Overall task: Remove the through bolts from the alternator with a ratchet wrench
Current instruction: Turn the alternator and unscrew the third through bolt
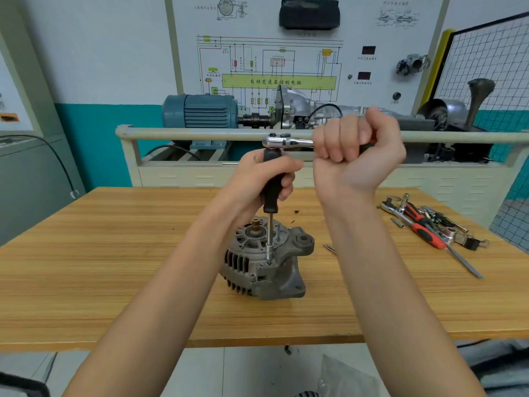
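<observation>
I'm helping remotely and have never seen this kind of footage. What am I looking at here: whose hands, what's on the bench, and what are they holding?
This is a single view from a camera worn on the person's head, looking down at their own bare hands. On the wooden table stands a grey alternator. The left hand grips a black-handled driver standing upright, its socket tip on a bolt at the alternator's edge. The right hand grips the handle of a ratchet wrench, whose head sits on top of the driver. A pile of spare tools lies to the right.
</observation>
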### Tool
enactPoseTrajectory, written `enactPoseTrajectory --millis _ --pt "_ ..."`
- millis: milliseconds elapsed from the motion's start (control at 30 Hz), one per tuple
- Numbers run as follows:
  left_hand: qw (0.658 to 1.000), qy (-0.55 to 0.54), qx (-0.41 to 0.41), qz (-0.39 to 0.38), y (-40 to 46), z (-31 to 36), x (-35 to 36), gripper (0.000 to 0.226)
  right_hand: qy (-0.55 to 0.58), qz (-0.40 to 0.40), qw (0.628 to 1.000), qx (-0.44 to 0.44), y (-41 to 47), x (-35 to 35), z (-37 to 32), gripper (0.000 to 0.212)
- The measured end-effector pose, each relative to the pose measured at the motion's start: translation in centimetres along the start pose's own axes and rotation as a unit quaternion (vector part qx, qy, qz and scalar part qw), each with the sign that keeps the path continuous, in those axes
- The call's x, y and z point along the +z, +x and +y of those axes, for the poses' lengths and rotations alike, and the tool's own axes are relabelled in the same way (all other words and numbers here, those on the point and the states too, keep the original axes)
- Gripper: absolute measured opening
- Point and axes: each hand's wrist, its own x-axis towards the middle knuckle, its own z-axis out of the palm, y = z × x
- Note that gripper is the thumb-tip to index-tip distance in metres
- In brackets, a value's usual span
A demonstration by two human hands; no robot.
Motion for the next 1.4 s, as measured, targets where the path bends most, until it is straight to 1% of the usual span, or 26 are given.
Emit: enactPoseTrajectory --millis 33,67,133,200,267,367,433,500,533,600,633,667,700,767,800,833,900,967,1033,1100,1200,1267,1333,1400 --pt "0.999 -0.004 -0.007 -0.034 0.1 0.2 -0.3 0.021 0.036 0.020 0.998 0.052 0.8 -0.3 -0.1 0.044" --pt "0.998 -0.004 -0.016 -0.058 0.1 0.2 -0.3 0.021 0.069 0.040 0.992 0.094 1.5 -0.6 -0.1 0.043" --pt "0.997 -0.010 -0.031 -0.077 0.2 0.2 0.0 0.032 0.129 0.074 0.977 0.151 2.6 -1.3 0.3 0.044" --pt "0.997 -0.013 -0.042 -0.068 0.1 0.0 0.4 0.043 0.176 0.092 0.964 0.179 3.2 -2.0 0.6 0.044" --pt "0.998 -0.004 -0.041 -0.039 0.1 -0.3 0.7 0.052 0.192 0.090 0.962 0.172 3.0 -2.2 0.7 0.045" --pt "0.999 0.010 -0.034 0.042 0.1 -0.4 1.2 0.055 0.161 0.059 0.979 0.112 1.9 -1.6 0.3 0.049" --pt "0.992 0.018 -0.035 0.119 0.2 -0.4 1.7 0.049 0.091 0.021 0.994 0.053 0.7 -0.7 0.3 0.051" --pt "0.978 0.040 -0.027 0.202 0.3 -0.4 2.4 0.043 -0.006 -0.034 0.999 -0.040 -0.9 0.5 0.9 0.047" --pt "0.970 0.055 -0.012 0.237 0.3 -0.5 2.7 0.043 -0.060 -0.065 0.991 -0.105 -1.7 1.0 1.3 0.041" --pt "0.956 0.089 0.024 0.277 0.3 -0.7 3.1 0.041 -0.168 -0.120 0.951 -0.231 -3.2 1.6 2.2 0.032" --pt "0.953 0.103 0.039 0.283 0.2 -0.8 3.2 0.040 -0.203 -0.137 0.933 -0.264 -3.7 1.7 2.6 0.030" --pt "0.952 0.112 0.051 0.282 0.1 -1.0 3.3 0.040 -0.214 -0.147 0.926 -0.273 -4.1 1.7 2.7 0.030" --pt "0.952 0.112 0.058 0.277 0.0 -1.1 3.3 0.040 -0.204 -0.151 0.929 -0.270 -4.3 1.6 2.6 0.030" --pt "0.963 0.089 0.059 0.248 -0.4 -1.0 3.1 0.039 -0.146 -0.152 0.949 -0.236 -3.8 1.3 2.0 0.032" --pt "0.972 0.073 0.055 0.216 -0.5 -0.9 2.7 0.039 -0.107 -0.141 0.964 -0.198 -3.3 1.2 1.5 0.035" --pt "0.983 0.056 0.050 0.167 -0.7 -0.7 2.2 0.037 -0.070 -0.118 0.980 -0.146 -2.7 0.9 0.8 0.039" --pt "0.997 0.032 0.047 0.056 -0.9 -0.3 1.0 0.027 0.002 -0.048 0.999 -0.025 -1.1 0.2 -0.3 0.047" --pt "0.999 0.017 0.040 -0.018 -0.7 0.0 0.2 0.019 0.086 0.025 0.993 0.079 0.5 -0.7 -0.7 0.046" --pt "0.999 0.010 0.028 -0.037 -0.4 0.0 0.3 0.020 0.154 0.077 0.975 0.142 1.8 -1.3 -0.5 0.043" --pt "0.999 -0.011 0.006 -0.034 -0.1 -0.2 0.8 0.031 0.180 0.104 0.965 0.160 2.6 -1.8 0.0 0.045" --pt "0.999 -0.034 -0.016 0.008 0.2 -0.6 1.2 0.047 0.167 0.101 0.971 0.140 2.5 -1.7 0.1 0.050" --pt "0.998 -0.020 -0.012 0.064 0.3 -0.7 1.4 0.051 0.131 0.071 0.983 0.102 1.7 -1.2 0.0 0.047" --pt "0.990 0.003 -0.003 0.138 0.2 -0.6 1.9 0.048 0.066 0.032 0.996 0.051 0.6 -0.3 0.2 0.046" --pt "0.976 0.027 0.007 0.214 0.3 -0.5 2.6 0.046 -0.009 -0.020 0.999 -0.026 -0.8 0.7 0.8 0.045"
